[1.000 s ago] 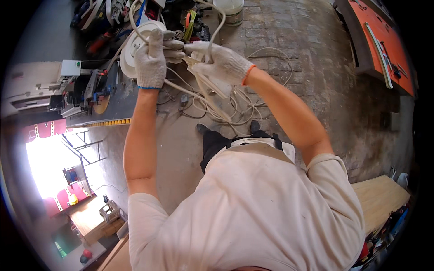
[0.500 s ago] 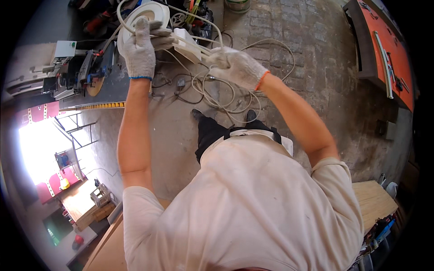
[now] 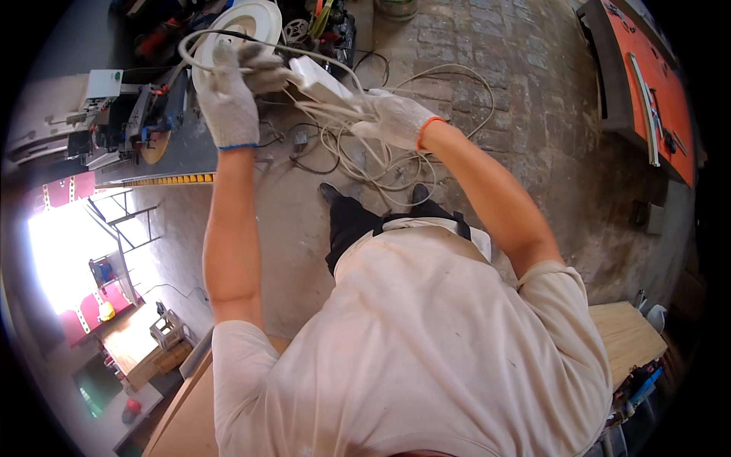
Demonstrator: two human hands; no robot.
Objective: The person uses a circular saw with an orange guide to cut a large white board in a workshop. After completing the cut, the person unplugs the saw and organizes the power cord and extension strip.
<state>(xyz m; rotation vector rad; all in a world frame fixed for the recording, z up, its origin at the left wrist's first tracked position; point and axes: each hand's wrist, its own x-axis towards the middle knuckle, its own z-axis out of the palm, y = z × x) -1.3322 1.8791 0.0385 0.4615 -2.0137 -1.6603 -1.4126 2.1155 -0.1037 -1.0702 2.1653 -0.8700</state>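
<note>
- Both gloved hands sit a little lower and farther right in view than half a second ago, and the white block between them now lies flatter, tilted down toward the right.
- Left hand (image 3: 231, 99) is clenched round loops of white cable (image 3: 199, 47) at the far left, fingers curled over the strands.
- Right hand (image 3: 394, 118) grasps the near end of the block (image 3: 320, 78), a white strip-shaped piece, with several cable strands bunched under its palm.
- More cable (image 3: 449, 76) trails from the hands down to the brick floor (image 3: 518, 84), where it lies in loose loops just beyond the person's dark shoes (image 3: 329, 192).
- Judging by the grip, the step in hand is gathering the cable into a coil against the block; the next move would call for drawing up slack from the floor loops without snagging them.
- Behind the left hand lies a white round disc (image 3: 255, 17), partly hidden.
- Far left stands a bench (image 3: 99, 122) with machinery; far right, an orange panel (image 3: 659, 84).
</note>
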